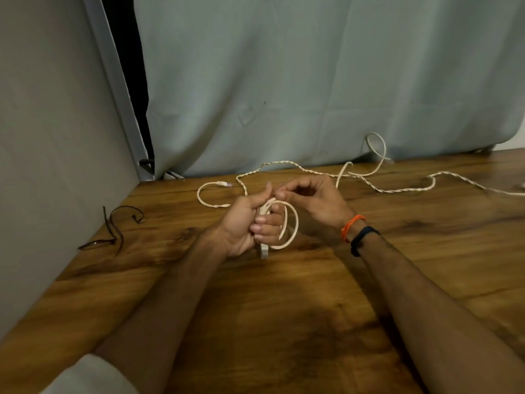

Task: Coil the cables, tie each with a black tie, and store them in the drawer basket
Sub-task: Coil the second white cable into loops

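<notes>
Head view: left hand (244, 223) grips cable (284, 220) coil above bench (284, 322); right hand (309, 200) pinches its strand — loose cable trails toward curtain (312, 81). Black ties (113, 228) lie left, well apart.

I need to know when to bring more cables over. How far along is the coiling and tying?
Early. Nothing looks finished: no tied coil shows. In hand: the left hand grips a few loops of white cable while the right hand pinches the strand. Left: the rest of the cable lies loose on the table, the black ties are untouched, and no drawer basket is in view.
</notes>
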